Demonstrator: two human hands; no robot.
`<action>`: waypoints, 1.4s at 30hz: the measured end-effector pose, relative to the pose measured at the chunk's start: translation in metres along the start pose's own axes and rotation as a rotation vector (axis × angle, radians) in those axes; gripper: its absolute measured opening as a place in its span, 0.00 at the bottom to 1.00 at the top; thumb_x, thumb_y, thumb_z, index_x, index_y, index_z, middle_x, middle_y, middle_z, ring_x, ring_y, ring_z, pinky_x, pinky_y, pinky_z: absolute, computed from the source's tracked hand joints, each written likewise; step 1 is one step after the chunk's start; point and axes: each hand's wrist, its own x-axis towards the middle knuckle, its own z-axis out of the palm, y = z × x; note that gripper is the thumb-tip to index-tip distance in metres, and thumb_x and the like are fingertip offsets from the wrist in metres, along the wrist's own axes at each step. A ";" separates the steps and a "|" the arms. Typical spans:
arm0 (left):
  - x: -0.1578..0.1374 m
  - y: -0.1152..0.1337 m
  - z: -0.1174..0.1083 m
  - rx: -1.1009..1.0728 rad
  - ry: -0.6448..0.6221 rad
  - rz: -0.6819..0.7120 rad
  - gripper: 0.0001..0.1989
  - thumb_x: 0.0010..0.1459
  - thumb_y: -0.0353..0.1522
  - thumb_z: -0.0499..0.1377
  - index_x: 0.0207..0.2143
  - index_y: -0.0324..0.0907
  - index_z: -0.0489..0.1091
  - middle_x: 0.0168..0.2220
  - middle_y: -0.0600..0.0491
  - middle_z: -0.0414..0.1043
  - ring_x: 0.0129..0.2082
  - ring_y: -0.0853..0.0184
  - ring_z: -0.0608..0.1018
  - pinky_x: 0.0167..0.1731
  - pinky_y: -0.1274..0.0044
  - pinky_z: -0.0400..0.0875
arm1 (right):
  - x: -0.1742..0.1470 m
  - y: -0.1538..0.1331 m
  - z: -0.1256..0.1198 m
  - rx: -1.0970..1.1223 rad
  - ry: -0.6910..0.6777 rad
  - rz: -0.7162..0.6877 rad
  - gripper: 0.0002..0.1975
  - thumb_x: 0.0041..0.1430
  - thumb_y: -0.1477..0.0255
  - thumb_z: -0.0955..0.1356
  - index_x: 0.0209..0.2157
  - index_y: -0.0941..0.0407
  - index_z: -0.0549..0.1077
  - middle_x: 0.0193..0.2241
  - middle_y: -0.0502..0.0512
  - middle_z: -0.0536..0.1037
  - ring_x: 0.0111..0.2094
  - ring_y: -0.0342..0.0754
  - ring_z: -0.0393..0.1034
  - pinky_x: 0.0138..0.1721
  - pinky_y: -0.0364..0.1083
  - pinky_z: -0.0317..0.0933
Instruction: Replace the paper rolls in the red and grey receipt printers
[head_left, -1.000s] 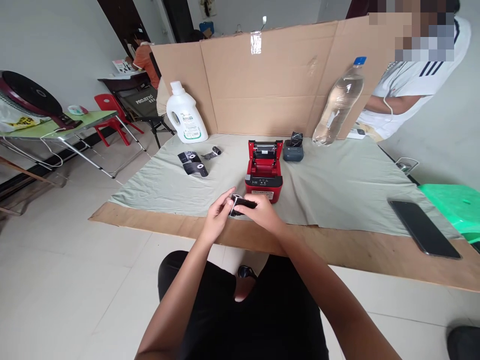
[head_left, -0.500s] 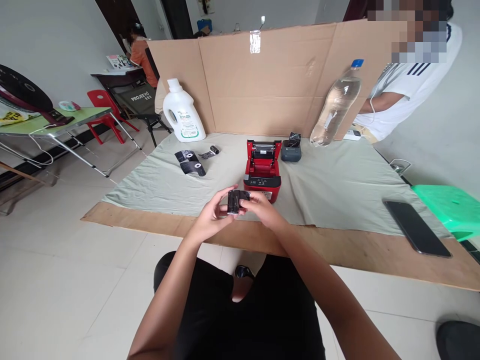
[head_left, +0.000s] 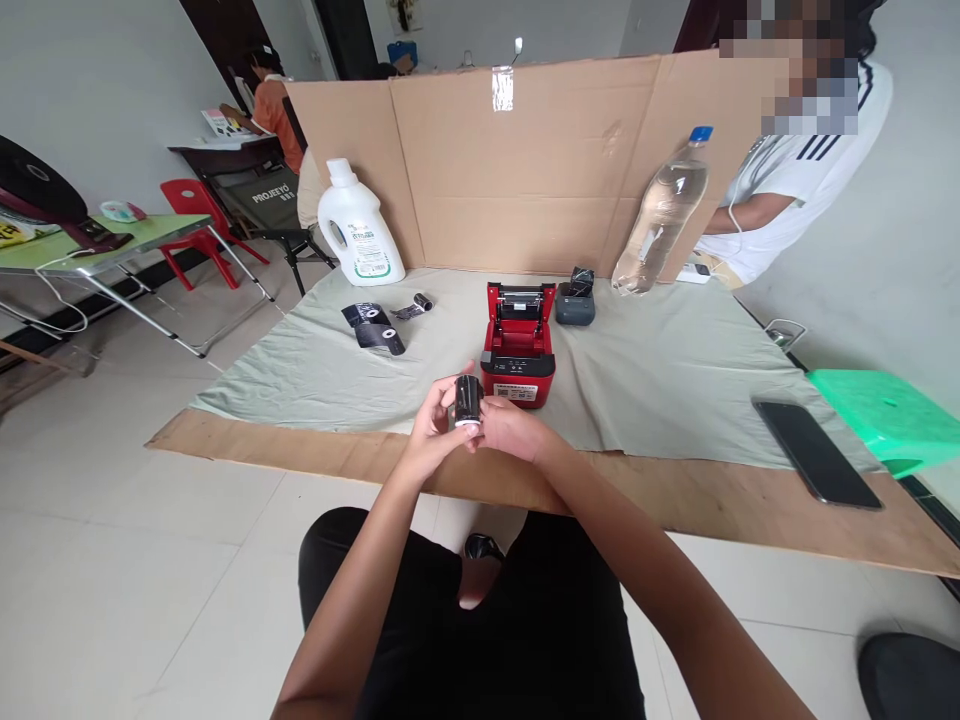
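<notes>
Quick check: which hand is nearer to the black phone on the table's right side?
Right. The right hand is left of the black phone, well apart from it; the left hand is farther left, holding the black roll.

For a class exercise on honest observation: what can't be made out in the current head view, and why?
All in the head view:
Far side of the black roll: turned away, hidden by the roll itself.
Right hand: some fingertips, hidden by the hand itself.
Label on the red machine: fine print too small.
Fan: cut off by the left edge.
</notes>
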 end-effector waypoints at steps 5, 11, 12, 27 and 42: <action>0.005 -0.005 -0.007 0.298 0.070 0.035 0.29 0.52 0.42 0.73 0.54 0.48 0.71 0.70 0.42 0.60 0.60 0.52 0.75 0.48 0.67 0.79 | 0.002 0.004 0.000 0.102 0.023 -0.058 0.21 0.54 0.56 0.78 0.38 0.57 0.75 0.31 0.52 0.76 0.30 0.44 0.67 0.33 0.45 0.65; 0.001 0.018 -0.019 0.717 0.039 0.122 0.35 0.58 0.39 0.69 0.66 0.52 0.63 0.70 0.45 0.60 0.69 0.52 0.65 0.64 0.61 0.65 | 0.005 0.002 -0.003 -0.017 0.037 -0.033 0.23 0.53 0.53 0.78 0.36 0.58 0.76 0.28 0.52 0.75 0.28 0.43 0.64 0.35 0.46 0.61; 0.000 0.026 -0.021 0.788 -0.006 0.124 0.36 0.60 0.38 0.67 0.68 0.53 0.60 0.68 0.46 0.63 0.66 0.54 0.68 0.64 0.62 0.65 | 0.006 0.002 -0.004 -0.058 0.052 -0.023 0.24 0.53 0.53 0.78 0.36 0.59 0.76 0.27 0.51 0.75 0.28 0.42 0.64 0.35 0.46 0.61; -0.007 0.043 -0.031 0.851 -0.093 0.031 0.31 0.59 0.32 0.65 0.64 0.49 0.64 0.56 0.47 0.66 0.47 0.64 0.76 0.37 0.75 0.77 | 0.009 0.006 -0.011 -0.365 0.193 -0.006 0.26 0.53 0.48 0.75 0.28 0.59 0.74 0.24 0.50 0.75 0.25 0.43 0.67 0.34 0.46 0.61; 0.000 0.018 -0.021 0.967 -0.071 0.050 0.34 0.56 0.28 0.65 0.64 0.49 0.64 0.54 0.48 0.72 0.56 0.56 0.74 0.57 0.62 0.71 | 0.008 0.006 -0.009 -0.375 0.308 -0.086 0.12 0.55 0.65 0.70 0.23 0.57 0.70 0.21 0.47 0.71 0.24 0.41 0.64 0.32 0.44 0.59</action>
